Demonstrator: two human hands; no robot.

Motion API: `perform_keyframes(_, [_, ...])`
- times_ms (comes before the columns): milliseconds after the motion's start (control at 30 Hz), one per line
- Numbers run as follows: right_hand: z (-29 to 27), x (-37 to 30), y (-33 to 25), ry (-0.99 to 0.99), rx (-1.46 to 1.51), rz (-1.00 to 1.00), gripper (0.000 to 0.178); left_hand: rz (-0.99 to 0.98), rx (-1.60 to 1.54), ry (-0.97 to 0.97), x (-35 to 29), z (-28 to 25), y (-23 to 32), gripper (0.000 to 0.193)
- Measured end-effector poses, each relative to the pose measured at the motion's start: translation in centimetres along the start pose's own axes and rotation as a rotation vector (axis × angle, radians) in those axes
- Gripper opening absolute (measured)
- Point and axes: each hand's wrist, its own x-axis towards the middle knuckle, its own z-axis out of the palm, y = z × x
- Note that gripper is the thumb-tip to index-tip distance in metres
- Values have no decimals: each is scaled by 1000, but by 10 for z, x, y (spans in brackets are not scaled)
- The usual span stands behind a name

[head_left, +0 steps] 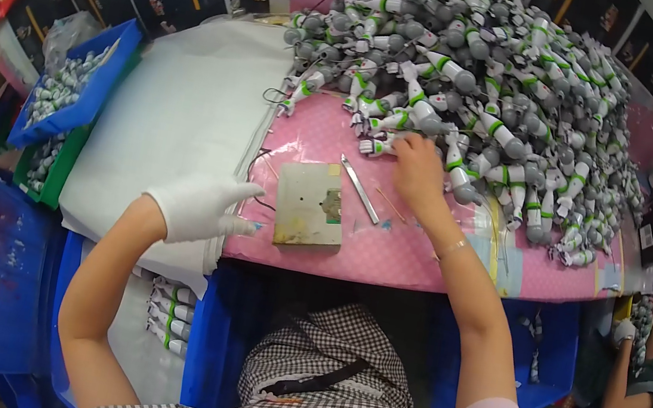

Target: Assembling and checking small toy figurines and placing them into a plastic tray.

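My right hand (pixel 418 169) is bare and reaches to the near left edge of a big heap of toy arms (pixel 484 101), white and grey with green bands. Its fingers close on one toy arm (pixel 375 148) lying on the pink table cover. The palm hides part of that piece. My left hand (pixel 199 209) wears a white glove and hovers at the left, over the edge of the white sheet. Its thumb and fingers are apart with nothing between them. Between my hands sit a grey metal block (pixel 306 196) and a slim silver cutter knife (pixel 360 190).
White sheets (pixel 190 84) cover the table's left side. Beyond them stands a blue crate (pixel 83 96) of small parts, above a green crate (pixel 63 173). More toy arms (pixel 168 318) lie in a row below the table's edge. Another person (pixel 639 386) works at far right.
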Motion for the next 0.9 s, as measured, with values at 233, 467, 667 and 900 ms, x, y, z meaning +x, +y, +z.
perform_keyframes(233, [-48,22,-29,195,230,-98,25,120,-88,322,-9,34,45,44])
perform_keyframes(467, [-94,-53,-85,395,1679,423,17,153,-1598,324,54,81,100,37])
perform_keyframes(667, [-99,-89,-104,-198,2070,697,39,269,-2130,799,92,98,94,30])
perform_keyframes(900, [-50,-109,-102,-209,2637,262,48,284,-2154,576,70,98,92,42])
